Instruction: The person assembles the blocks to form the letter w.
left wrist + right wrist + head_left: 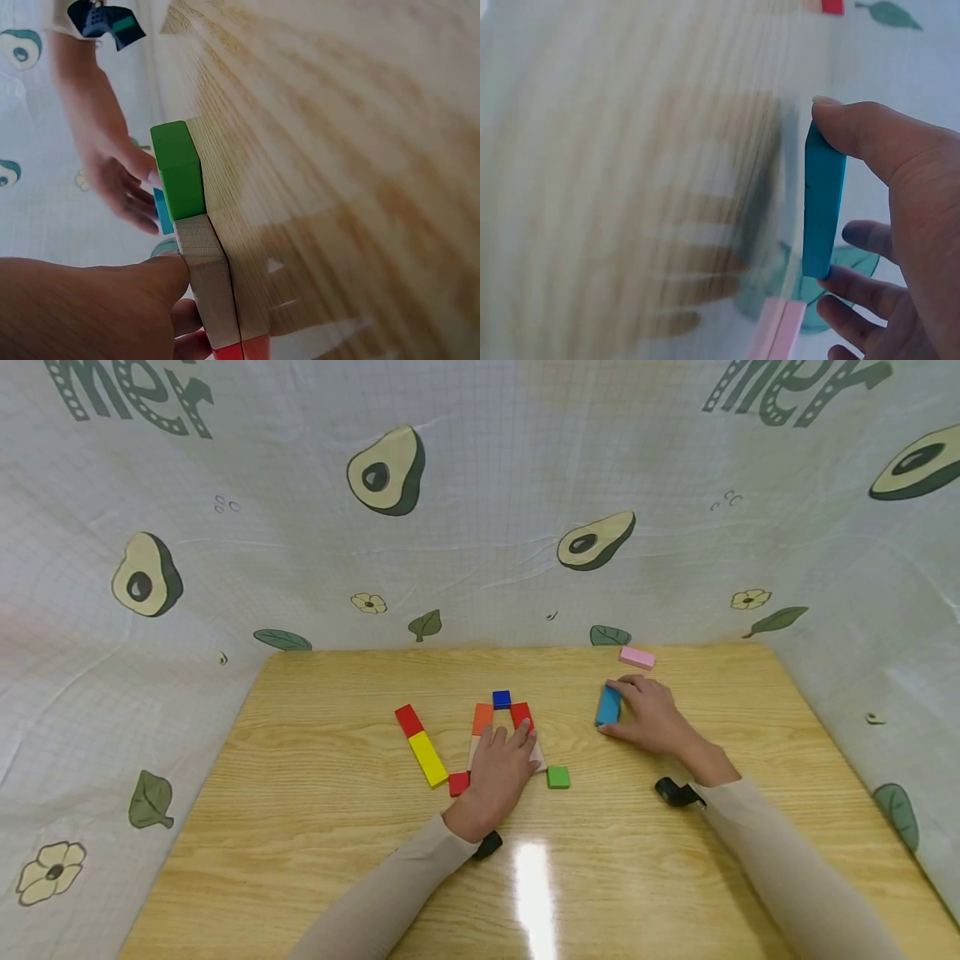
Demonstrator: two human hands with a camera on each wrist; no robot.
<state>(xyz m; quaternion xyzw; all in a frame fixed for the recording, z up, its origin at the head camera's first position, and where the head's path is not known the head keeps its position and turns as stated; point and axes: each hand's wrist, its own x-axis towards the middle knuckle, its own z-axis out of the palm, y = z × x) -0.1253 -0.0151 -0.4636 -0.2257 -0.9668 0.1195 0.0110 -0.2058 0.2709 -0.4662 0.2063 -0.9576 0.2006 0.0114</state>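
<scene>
My right hand pinches a blue rectangular block by its two ends, thumb at one end and fingertips at the other. In the right wrist view the blue block appears raised a little above the tabletop. My left hand lies over a group of blocks with fingers spread, its thumb touching a plain wood block. Around its fingers show an orange block, a red block and a dark blue block. A green block and a small red block flank the group's near end.
Left of the group, a red block and a yellow block form a slanted line. A pink block lies near the far edge of the wooden table. Avocado-patterned cloth rises behind and beside the table.
</scene>
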